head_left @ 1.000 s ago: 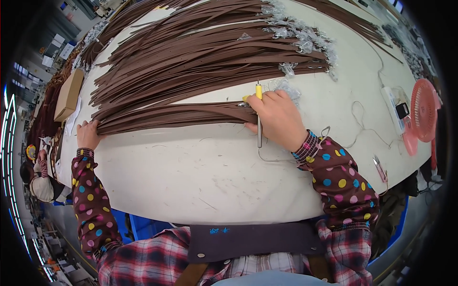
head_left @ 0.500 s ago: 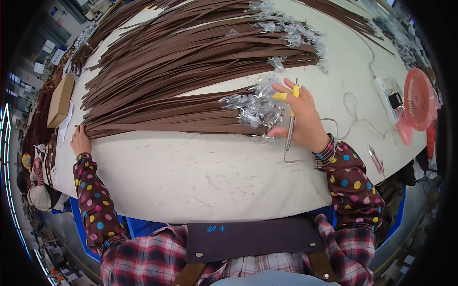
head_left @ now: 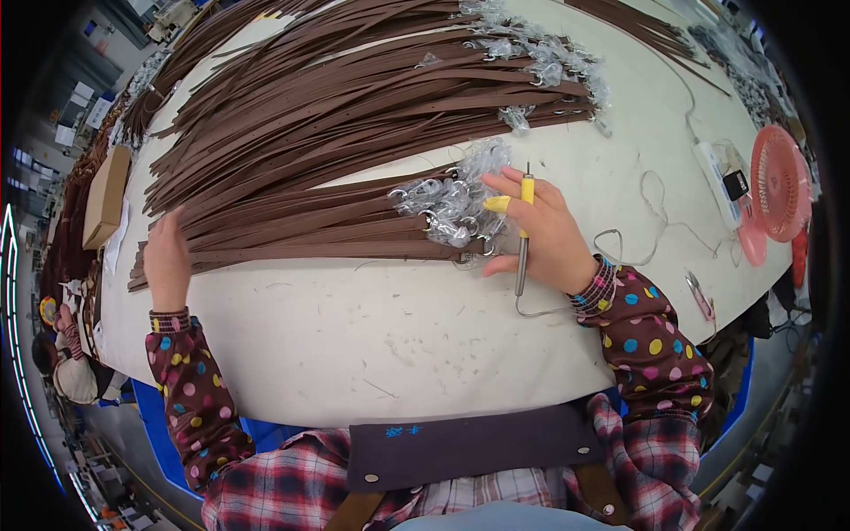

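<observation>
A wide white table (head_left: 372,354) fills the room's middle, and fanned across it lie long brown leather straps (head_left: 336,115), their far ends tipped with metal buckles in clear plastic wrap. The nearest bundle of straps (head_left: 301,234) runs between the person's two hands. The left hand (head_left: 166,257) lies flat and open on the bundle's left end, fingers spread, gripping nothing. The right hand (head_left: 540,232) rests at the wrapped buckles (head_left: 452,208), fingers closed around a thin pen-like tool (head_left: 524,226) with a yellow grip and a trailing cord. A pink desk fan (head_left: 779,181) stands at the table's right edge, well apart.
</observation>
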The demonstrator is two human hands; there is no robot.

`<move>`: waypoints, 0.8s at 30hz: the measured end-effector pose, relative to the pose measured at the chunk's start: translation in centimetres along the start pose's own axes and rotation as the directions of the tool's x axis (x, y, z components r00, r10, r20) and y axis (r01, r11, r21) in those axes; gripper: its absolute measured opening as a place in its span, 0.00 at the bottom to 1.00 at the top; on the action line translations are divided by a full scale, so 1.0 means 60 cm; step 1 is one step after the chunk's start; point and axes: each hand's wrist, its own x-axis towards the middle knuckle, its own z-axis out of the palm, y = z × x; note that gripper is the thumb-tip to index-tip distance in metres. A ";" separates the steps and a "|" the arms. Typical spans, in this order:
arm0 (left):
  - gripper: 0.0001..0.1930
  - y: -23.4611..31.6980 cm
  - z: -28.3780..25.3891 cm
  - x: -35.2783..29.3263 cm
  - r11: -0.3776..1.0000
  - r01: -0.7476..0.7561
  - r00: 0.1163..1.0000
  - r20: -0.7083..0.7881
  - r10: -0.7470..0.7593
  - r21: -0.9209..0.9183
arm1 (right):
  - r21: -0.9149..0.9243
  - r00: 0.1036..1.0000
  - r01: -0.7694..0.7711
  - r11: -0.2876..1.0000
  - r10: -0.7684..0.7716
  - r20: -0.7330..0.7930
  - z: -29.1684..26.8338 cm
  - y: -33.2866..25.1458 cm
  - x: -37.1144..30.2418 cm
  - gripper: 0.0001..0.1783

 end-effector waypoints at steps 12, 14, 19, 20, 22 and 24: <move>0.16 0.378 -0.013 0.033 0.631 -0.240 0.938 -0.009 0.347 -0.738 | 0.076 0.987 -0.158 0.985 0.158 0.007 -0.005 0.003 -0.039 0.33; 0.14 0.393 0.001 0.039 0.582 -0.219 0.938 -0.005 0.346 -0.783 | 0.088 0.986 -0.167 0.982 0.167 -0.001 0.000 0.003 -0.037 0.31; 0.11 0.423 0.028 0.060 0.485 -0.298 0.932 -0.141 0.334 -0.822 | 0.123 0.991 -0.103 0.987 0.112 -0.073 0.028 0.017 -0.019 0.27; 0.13 0.426 0.029 0.066 0.506 -0.333 0.924 -0.169 0.342 -0.796 | 0.088 0.986 -0.122 0.989 0.131 -0.102 0.023 0.017 -0.017 0.27; 0.17 0.435 0.024 0.068 0.501 -0.393 0.919 -0.303 0.254 -0.771 | 0.068 0.984 -0.117 0.991 0.125 -0.130 0.011 0.012 -0.016 0.27; 0.18 0.431 0.003 0.055 0.566 -0.470 0.883 -0.370 0.290 -0.678 | 0.016 0.978 -0.159 0.987 0.160 -0.137 0.005 0.007 -0.020 0.29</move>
